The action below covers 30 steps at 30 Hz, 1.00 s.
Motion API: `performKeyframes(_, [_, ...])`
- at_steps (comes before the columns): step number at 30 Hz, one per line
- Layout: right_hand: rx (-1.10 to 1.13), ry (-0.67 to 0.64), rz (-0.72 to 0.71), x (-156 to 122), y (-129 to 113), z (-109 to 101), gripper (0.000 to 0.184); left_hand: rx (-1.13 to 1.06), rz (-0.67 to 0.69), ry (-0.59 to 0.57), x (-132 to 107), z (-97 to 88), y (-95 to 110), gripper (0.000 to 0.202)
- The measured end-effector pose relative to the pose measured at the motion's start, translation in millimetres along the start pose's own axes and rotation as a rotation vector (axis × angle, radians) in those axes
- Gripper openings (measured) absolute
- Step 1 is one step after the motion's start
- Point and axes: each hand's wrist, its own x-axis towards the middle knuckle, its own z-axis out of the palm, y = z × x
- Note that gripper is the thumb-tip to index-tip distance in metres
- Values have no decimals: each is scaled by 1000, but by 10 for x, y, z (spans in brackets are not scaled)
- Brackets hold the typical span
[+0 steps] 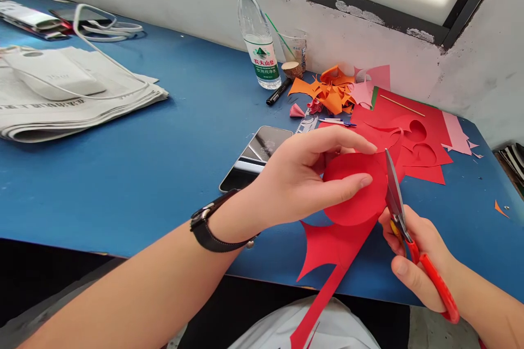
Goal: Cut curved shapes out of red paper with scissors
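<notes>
My left hand (pixel 303 177), with a black watch (pixel 216 221) on its wrist, pinches a round piece of red paper (pixel 356 204) between thumb and fingers. A ragged offcut of the same red paper (pixel 327 248) hangs below it, its strip reaching past the table edge. My right hand (pixel 421 262) is closed round the red handles of a pair of scissors (pixel 395 191). The blades point up and away from me, along the right edge of the round piece. Whether the blades are parted is hard to see.
On the blue table (pixel 180 147), a phone (pixel 257 155) lies behind my left wrist. Beyond stand a water bottle (pixel 262 60) and a plastic cup (pixel 297 49), near a black marker (pixel 279 92), orange scraps (pixel 331 92) and red sheets (pixel 426 120). Newspapers (pixel 126 103) with a white charger (pixel 57 76) lie left.
</notes>
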Motion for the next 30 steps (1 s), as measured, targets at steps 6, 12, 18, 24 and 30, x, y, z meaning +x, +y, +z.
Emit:
performKeyframes(6, [11, -26, 1, 30, 21, -19, 56, 30, 26, -50, 11, -32, -20, 25])
performKeyframes(12, [36, 27, 40, 49, 41, 10, 62, 27, 67, 10, -20, -19, -88, 33])
performKeyframes(18, [44, 24, 83, 39, -21, 52, 68, 40, 7, -20, -26, -26, -49, 32])
performKeyframes(24, [81, 5, 114, 37, -68, 44, 74, 24, 40, -66, 12, -25, -14, 38])
performKeyframes(30, [102, 2, 126, 38, -63, 31, 72, 13, -14, -56, 2, -16, 3, 30])
